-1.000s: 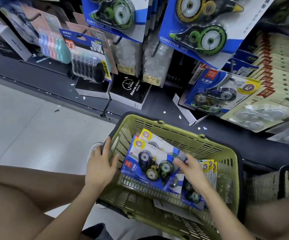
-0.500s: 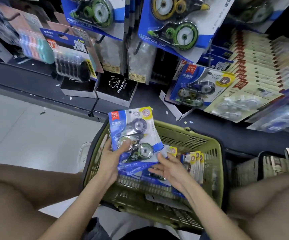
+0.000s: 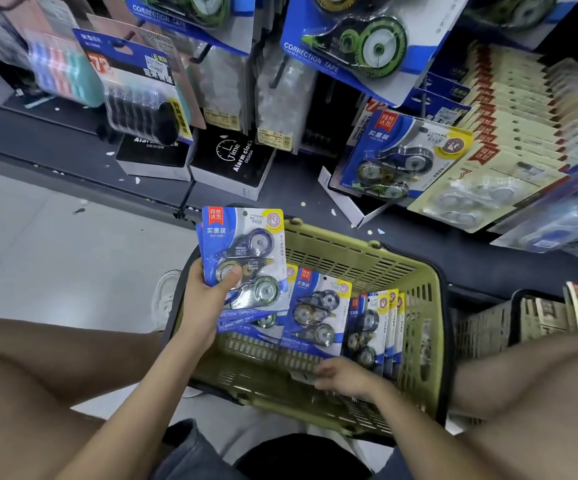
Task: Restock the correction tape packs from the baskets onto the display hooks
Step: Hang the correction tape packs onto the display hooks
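- Left hand [image 3: 207,299] and right hand [image 3: 346,375] were bare: no gloves.
- Left forearm [image 3: 131,396] and right forearm [image 3: 422,434] were bare right to the near frame edge.
- Left knee [image 3: 38,375] and right knee [image 3: 540,375] were bare too and looked stretched wide by the lens.
- Shorts [image 3: 190,452] sat near centre in grey-blue, denim-like cloth with a folded hem.
- Black patch [image 3: 301,455] lay right of the shorts; couldn't tell whether it was fabric or shadow.
- White shoe [image 3: 164,296] showed far of the left knee, with a rounded toe, partly hidden.
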The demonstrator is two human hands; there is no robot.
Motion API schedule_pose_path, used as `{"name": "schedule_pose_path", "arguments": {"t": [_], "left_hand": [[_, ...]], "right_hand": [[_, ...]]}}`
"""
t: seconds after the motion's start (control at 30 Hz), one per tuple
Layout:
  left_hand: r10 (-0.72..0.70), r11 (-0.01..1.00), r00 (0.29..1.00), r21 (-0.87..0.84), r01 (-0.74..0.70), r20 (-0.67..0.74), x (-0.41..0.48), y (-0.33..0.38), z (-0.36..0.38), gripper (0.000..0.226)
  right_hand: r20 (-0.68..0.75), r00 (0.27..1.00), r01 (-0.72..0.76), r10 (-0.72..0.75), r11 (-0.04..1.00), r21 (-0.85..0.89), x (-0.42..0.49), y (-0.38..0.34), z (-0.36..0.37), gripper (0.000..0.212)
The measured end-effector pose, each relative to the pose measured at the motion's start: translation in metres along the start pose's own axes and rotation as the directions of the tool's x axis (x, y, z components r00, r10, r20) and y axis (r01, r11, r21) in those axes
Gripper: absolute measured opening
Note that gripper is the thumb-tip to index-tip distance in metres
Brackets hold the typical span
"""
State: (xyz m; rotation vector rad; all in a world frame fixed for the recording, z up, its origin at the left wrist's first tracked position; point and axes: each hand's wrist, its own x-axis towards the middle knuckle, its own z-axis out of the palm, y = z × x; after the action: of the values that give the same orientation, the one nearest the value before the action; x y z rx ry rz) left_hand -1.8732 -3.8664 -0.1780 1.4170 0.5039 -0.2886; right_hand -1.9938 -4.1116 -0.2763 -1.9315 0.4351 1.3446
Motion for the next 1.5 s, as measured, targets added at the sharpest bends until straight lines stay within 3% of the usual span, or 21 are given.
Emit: {"name": "schedule_pose_path", "arguments": {"t": [0.07, 0.17, 0.33, 0.43, 0.53, 0.67, 0.93, 1.07, 1.13, 1.23, 1.3, 1.4, 1.5], "left_hand": [[0.016, 1.0, 1.0, 0.01, -0.016, 0.008, 0.0, -0.001, 0.002, 0.036], [0.04, 0.999, 0.999, 0.032, -0.041, 0.031, -0.002, 0.0, 0.005, 0.033], [0.029, 0.998, 0.998, 0.05, -0.032, 0.055, -0.001, -0.005, 0.001, 0.03], [0.017, 0.996, 0.998, 0.084, -0.023, 0.068, -0.003, -0.004, 0.001, 0.031], [0.035, 0.992, 0.998, 0.12, -0.04, 0.05, -0.004, -0.001, 0.0, 0.032], [0.104, 0.977, 0.995, 0.184, -0.105, 0.015, -0.007, 0.008, 0.0, 0.036], [0.328, 0.842, 0.941, 0.427, -0.33, 0.081, -0.017, 0.065, -0.001, 0.057], [0.472, 0.717, 0.862, 0.49, -0.496, 0.183, -0.033, 0.104, 0.013, 0.048], [0.549, 0.676, 0.809, 0.457, -0.578, 0.211, -0.047, 0.127, 0.023, 0.051], [0.641, 0.639, 0.727, 0.352, -0.684, 0.248, -0.067, 0.164, 0.041, 0.065], [0.7, 0.624, 0.673, 0.253, -0.739, 0.239, -0.077, 0.188, 0.054, 0.068], [0.767, 0.591, 0.599, 0.111, -0.799, 0.231, -0.087, 0.22, 0.076, 0.057], [0.811, 0.55, 0.54, 0.022, -0.835, 0.224, -0.091, 0.251, 0.1, 0.045]], "right_hand": [[-0.079, 0.995, 0.057, -0.068, 0.99, -0.133, -0.005, 0.001, -0.004, 0.017], [-0.273, 0.945, 0.084, -0.18, 0.941, -0.328, -0.01, -0.001, -0.01, 0.027], [-0.256, 0.929, 0.059, -0.265, 0.793, -0.607, -0.006, -0.005, -0.002, 0.014], [-0.243, 0.951, 0.05, -0.193, 0.868, -0.493, -0.004, -0.004, 0.003, 0.02], [-0.353, 0.919, 0.035, -0.176, 0.928, -0.371, -0.004, -0.006, -0.009, 0.027], [-0.505, 0.845, 0.221, -0.174, 0.975, 0.033, -0.024, -0.03, -0.042, 0.016], [-0.773, 0.599, 0.57, -0.209, 0.789, 0.229, -0.09, -0.071, -0.124, 0.014], [-0.833, 0.501, 0.709, -0.234, 0.663, 0.24, -0.146, -0.088, -0.164, 0.024], [-0.881, 0.402, 0.788, -0.249, 0.584, 0.194, -0.181, -0.099, -0.176, 0.034], [-0.956, 0.216, 0.878, -0.2, 0.467, 0.101, -0.228, -0.111, -0.195, 0.069], [-0.983, 0.12, 0.923, -0.137, 0.38, 0.06, -0.261, -0.12, -0.206, 0.056], [-0.996, 0.045, 0.954, -0.076, 0.299, 0.02, -0.294, -0.132, -0.225, 0.025], [-0.998, -0.034, 0.957, -0.045, 0.286, -0.045, -0.307, -0.139, -0.244, 0.025]]}}
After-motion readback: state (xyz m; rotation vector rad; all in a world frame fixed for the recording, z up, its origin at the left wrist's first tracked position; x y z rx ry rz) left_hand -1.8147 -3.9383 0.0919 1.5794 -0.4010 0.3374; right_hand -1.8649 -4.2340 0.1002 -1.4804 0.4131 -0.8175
